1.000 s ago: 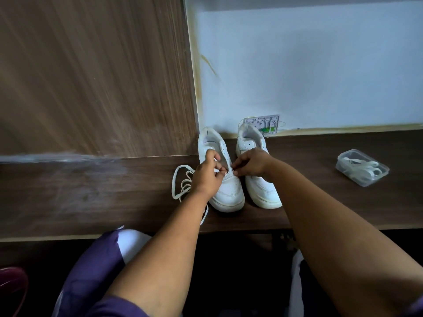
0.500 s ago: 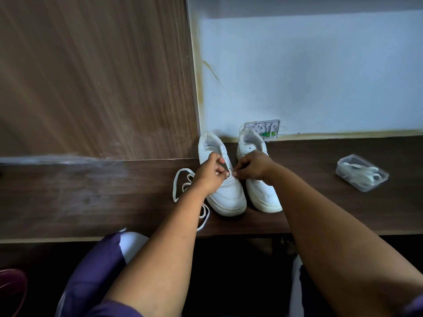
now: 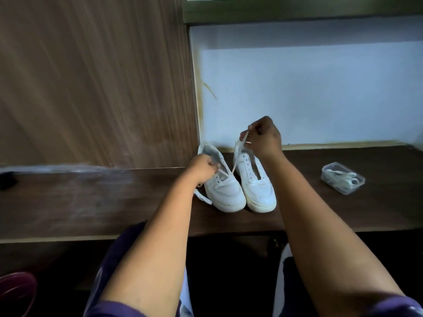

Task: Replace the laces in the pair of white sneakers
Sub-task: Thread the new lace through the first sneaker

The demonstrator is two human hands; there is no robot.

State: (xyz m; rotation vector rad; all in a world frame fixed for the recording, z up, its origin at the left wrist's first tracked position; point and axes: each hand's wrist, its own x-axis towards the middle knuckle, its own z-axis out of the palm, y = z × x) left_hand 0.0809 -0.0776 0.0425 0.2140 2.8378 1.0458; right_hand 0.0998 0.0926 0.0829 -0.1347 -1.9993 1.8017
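Wood panelling and a pale wall are backing the dark table [image 3: 91,202] in the head view. On the table, the left hand [image 3: 202,168] is curling round the left sneaker [image 3: 223,188], steadying it. The right hand [image 3: 263,136] is pinching the lace [image 3: 239,152] and drawing it up, above and beyond that sneaker. Pulling straight along the eyelet line should be keeping it from snagging.

Two white sneakers [image 3: 225,193] [image 3: 257,188] – one lace [image 3: 238,154] – one plastic box [image 3: 342,178].
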